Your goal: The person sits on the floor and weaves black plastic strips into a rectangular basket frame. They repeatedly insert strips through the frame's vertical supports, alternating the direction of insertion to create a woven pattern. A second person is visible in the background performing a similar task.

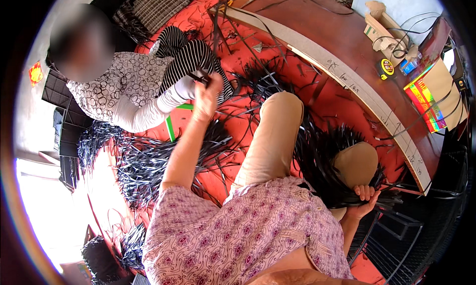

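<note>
The right hand is holding a bunch of black strips, its fingers wrapping around them just beside the right knee. The left hand is hovering far to the left of that knee, near a dark thing; nobody can tell if it is pinching it. Holding the strips snug and straight probably helps stop tangles.

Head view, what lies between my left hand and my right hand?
In the head view, going from your left hand to your right hand: red floor, your beige trouser leg, then a thick bundle of black strips.
</note>
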### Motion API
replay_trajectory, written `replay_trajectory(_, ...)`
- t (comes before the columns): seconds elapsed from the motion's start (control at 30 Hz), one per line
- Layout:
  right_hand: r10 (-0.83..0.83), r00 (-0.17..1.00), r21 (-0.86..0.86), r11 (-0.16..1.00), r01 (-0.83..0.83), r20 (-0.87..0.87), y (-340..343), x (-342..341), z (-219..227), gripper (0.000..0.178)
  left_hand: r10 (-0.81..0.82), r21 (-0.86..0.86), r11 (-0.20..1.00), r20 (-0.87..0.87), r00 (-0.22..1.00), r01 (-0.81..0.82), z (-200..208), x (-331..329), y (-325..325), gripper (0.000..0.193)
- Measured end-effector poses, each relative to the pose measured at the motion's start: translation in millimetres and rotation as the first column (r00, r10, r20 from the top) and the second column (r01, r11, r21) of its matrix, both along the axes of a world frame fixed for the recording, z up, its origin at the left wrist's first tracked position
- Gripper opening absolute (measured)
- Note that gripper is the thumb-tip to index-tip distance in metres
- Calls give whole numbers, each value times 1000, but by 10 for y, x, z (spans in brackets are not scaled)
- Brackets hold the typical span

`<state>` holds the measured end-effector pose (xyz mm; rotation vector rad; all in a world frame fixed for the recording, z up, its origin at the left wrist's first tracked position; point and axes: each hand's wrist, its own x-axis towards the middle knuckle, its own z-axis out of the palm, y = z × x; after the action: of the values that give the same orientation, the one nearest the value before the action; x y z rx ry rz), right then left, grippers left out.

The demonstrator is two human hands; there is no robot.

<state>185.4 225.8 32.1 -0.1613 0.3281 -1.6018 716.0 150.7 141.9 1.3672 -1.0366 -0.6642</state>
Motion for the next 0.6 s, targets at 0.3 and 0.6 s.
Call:
replay_trajectory(0.3,-35,999,-31,999,36,15,77,-37,-54,33,-731,217,682,207,650,698,-47,-2515,538,36)
replay_trajectory(0.6,-59,995,-79,995,65,75,83,-115,-109,36,-895,335,109,-378,239,936,-293,-3141,683,53)
